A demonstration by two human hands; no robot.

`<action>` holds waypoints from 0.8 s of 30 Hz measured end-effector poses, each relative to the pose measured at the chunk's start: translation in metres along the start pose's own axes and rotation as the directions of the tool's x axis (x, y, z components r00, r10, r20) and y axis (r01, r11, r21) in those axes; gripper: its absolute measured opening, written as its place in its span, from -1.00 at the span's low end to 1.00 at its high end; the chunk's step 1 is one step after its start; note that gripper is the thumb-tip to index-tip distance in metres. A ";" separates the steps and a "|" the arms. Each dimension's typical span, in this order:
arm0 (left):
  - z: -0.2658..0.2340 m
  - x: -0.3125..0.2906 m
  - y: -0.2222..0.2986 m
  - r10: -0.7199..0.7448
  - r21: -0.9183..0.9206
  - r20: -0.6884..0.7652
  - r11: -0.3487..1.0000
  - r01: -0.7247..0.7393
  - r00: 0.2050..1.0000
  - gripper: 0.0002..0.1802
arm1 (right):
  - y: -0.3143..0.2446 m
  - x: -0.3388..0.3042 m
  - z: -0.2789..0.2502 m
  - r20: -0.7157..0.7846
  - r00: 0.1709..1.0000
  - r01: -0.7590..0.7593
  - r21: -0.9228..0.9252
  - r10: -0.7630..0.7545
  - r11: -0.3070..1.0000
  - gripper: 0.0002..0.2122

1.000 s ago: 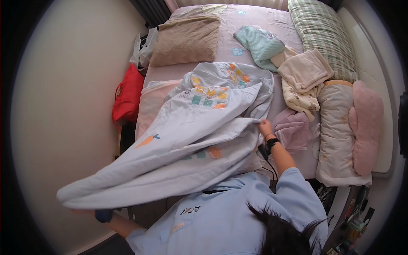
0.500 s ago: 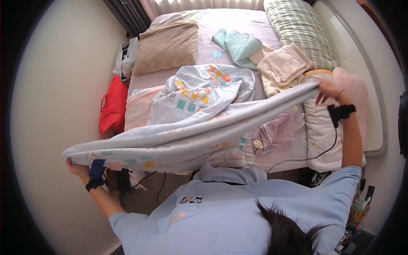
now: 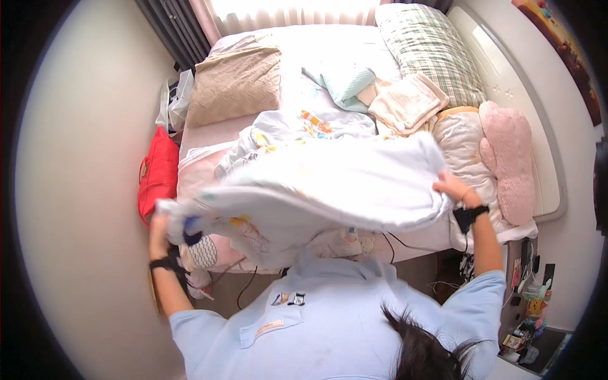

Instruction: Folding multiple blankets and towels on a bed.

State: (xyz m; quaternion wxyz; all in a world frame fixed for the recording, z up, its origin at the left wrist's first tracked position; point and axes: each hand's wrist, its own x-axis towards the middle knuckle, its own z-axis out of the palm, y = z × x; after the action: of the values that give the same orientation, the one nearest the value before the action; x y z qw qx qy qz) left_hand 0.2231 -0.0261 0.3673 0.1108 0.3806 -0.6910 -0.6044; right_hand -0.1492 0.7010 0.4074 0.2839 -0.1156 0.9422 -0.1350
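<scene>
A pale blue-white printed blanket [image 3: 354,180] is stretched in the air between my two hands, over the near part of the bed. My left hand [image 3: 159,233] grips one end of it, bunched at the left. On the right, my right hand [image 3: 456,189] is closed on the edge near another corner. The middle billows and is smeared by motion. Behind the held part, more pale cloth with orange and yellow prints [image 3: 316,123] lies crumpled on the bed; I cannot tell whether it is the same piece.
The bed [image 3: 316,47] carries a beige pillow [image 3: 234,85], a mint cloth [image 3: 348,85], a folded cream blanket [image 3: 408,104], a green checked pillow [image 3: 437,57] and a pink plush [image 3: 510,164]. A red bag [image 3: 158,174] stands by the left wall. Cables [image 3: 247,288] hang below the near edge.
The taut, gathered blanket has spread and billowed. My right hand has come lower and inward; my left hand has moved right and slightly up. The view has shifted a little.
</scene>
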 end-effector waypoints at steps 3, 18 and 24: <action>-0.034 -0.023 -0.133 0.044 0.527 0.005 0.849 -0.040 0.999 -0.75 | 0.042 -0.005 0.066 0.128 0.898 -0.434 0.090 0.421 0.896 -0.36; 0.157 -0.072 -0.166 -0.441 0.604 0.610 0.797 -0.027 0.658 -0.43 | 0.142 -0.029 0.315 0.384 0.889 -0.299 0.076 0.248 0.951 -0.76; 0.266 0.183 0.390 0.903 0.788 0.412 -0.287 -0.544 0.120 -0.54 | 0.062 0.143 -0.241 -0.721 0.660 -0.058 -0.330 -0.211 0.942 -0.83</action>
State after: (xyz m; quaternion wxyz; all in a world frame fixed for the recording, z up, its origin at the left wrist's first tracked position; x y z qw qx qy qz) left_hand -0.2186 0.0453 0.6049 0.3898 -0.0586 -0.9092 0.1340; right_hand -0.4105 0.7624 0.5083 -0.1566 -0.1352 0.9780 -0.0256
